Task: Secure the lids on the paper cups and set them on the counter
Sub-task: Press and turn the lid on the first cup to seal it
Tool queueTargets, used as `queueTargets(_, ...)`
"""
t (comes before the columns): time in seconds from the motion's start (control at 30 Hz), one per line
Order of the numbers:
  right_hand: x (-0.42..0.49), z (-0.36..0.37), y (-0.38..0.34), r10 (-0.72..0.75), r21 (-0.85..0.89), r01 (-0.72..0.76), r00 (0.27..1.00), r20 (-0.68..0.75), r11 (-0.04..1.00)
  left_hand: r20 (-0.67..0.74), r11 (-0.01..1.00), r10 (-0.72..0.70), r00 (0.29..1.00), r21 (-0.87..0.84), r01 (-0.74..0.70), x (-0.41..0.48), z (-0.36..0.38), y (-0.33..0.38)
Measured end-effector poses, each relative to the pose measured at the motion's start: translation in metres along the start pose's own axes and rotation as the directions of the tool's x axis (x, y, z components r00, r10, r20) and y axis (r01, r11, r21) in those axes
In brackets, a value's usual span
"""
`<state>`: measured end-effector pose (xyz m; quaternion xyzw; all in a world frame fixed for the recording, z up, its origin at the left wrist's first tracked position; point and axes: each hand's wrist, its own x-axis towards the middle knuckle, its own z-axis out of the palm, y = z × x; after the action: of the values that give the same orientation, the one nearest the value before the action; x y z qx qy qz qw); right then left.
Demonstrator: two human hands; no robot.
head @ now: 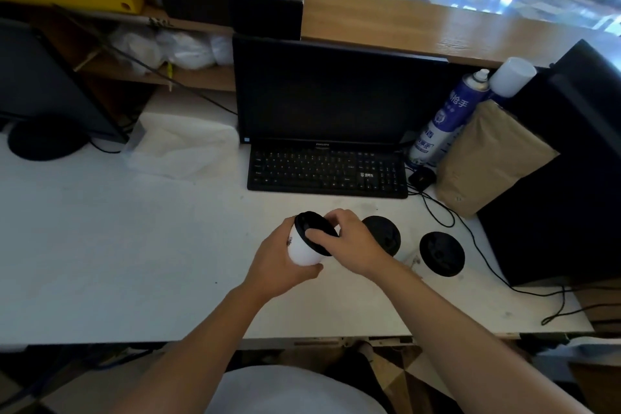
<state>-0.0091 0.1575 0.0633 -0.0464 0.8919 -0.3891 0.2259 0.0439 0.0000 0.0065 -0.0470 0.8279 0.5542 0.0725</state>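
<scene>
White cup tilts, black lid facing up-right.

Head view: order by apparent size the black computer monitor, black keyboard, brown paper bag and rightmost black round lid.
1. black computer monitor
2-3. black keyboard and brown paper bag: alike, unranked
4. rightmost black round lid

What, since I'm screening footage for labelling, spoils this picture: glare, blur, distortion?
Head view: blown-out bluish glare top right beyond the wooden counter; wide-angle bending of the white desk edge; monitor nearly black; cup, lid, left hand and right hand slightly soft yet legible.
</scene>
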Motion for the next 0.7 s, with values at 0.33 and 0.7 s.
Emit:
queueTargets(0.33, -0.026, -0.007, -0.028, -0.216, -0.074, 0.213, 0.976, -0.033, 0.974, -0.050, 1.000, 0.012, 0.999, -0.019, -0.013, -0.029, -0.011, 0.005)
queueTargets(0.7, -0.062, -0.010, -0.042, -0.551, -0.049, 0.549, 0.830, -0.080, 0.834, -0.266, 0.997, 0.042, 0.963, -0.050, -0.057, -0.053, -0.025, 0.013)
